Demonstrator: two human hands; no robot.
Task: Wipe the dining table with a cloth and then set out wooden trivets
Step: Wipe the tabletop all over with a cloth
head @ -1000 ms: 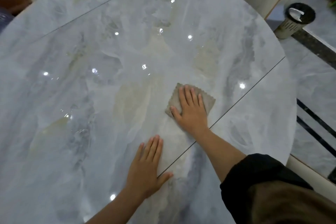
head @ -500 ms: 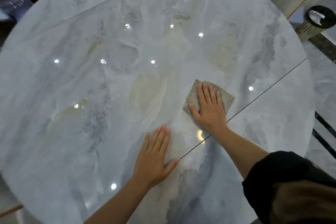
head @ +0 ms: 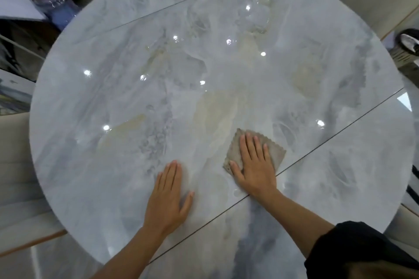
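Near the table's near edge, your right hand lies flat, fingers together, pressing the cloth beside the seam. Your left hand rests flat and empty alongside. Wiping appears underway; no trivets are visible, so placing them remains.

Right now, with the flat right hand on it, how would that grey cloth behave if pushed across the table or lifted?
The cloth lies thin and flat under the right hand, so it is probably floppy and light, drooping if lifted. The table looks glossy with sharp light reflections, so the cloth likely slides easily. Its uncovered zigzag edge may fold or bunch when pushed.
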